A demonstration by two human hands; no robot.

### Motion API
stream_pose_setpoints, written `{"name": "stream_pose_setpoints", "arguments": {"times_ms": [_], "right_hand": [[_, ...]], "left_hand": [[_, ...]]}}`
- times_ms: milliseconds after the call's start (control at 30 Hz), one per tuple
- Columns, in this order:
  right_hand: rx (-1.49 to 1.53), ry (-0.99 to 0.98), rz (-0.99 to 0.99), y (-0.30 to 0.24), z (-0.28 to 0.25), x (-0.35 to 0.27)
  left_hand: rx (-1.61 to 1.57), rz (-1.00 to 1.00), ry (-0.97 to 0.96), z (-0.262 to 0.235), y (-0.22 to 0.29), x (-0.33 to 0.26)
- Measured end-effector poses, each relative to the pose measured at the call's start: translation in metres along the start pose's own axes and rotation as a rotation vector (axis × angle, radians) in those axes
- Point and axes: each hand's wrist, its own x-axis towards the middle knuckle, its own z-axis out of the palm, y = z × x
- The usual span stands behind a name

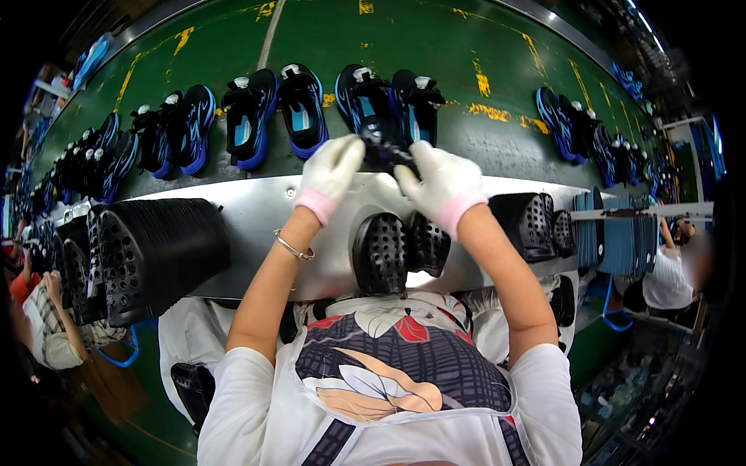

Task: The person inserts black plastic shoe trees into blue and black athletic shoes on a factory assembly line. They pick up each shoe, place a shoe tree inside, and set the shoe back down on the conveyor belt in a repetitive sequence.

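While both my gloved hands grip one dark shoe [386,147] over the far edge of the steel bench [256,210], my left hand [330,172] clamps its left side and my right hand [443,182] its right. Black soles [385,252] lie at the near edge.

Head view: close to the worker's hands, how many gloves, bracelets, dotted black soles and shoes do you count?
White gloves: 2, on the left hand and right hand
Bracelet: 1
Dark shoe piece held in both hands: 1
Dotted black soles just below the hands: 2
Blue-and-black shoes on the green belt just beyond the hands: 4
Total: 10
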Motion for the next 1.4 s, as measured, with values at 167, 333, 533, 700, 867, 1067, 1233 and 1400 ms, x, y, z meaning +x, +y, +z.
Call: {"name": "stream_pose_setpoints", "arguments": {"times_ms": [167,333,533,700,867,1067,1233,1400], "right_hand": [[-0.087,-0.187,0.056,0.013,-0.021,0.043],[-0.251,-0.378,0.004,0.002,-0.028,0.104],[-0.378,-0.334,-0.017,-0.024,0.03,0.146],[-0.392,-0.43,-0.062,-0.024,0.024,0.152],[-0.619,-0.511,-0.269,-0.04,0.019,0.154],[-0.626,-0.487,-0.218,-0.035,0.044,0.186],[-0.581,-0.359,-0.228,-0.022,0.051,0.187],[-0.451,-0.268,-0.247,-0.004,0.049,0.169]], "left_hand": [[0.374,0.35,-0.099,0.013,0.009,0.005],[0.691,0.089,-0.322,0.03,0.016,0.033],[0.78,-0.107,-0.367,0.039,0.011,0.058],[0.793,-0.181,-0.492,0.038,0.009,0.07],[0.795,-0.163,-0.502,0.036,-0.007,0.073],[0.782,-0.028,-0.552,0.033,-0.013,0.075],[0.826,-0.047,-0.593,0.034,-0.005,0.08],[0.782,-0.001,-0.475,0.037,-0.005,0.071]]}}
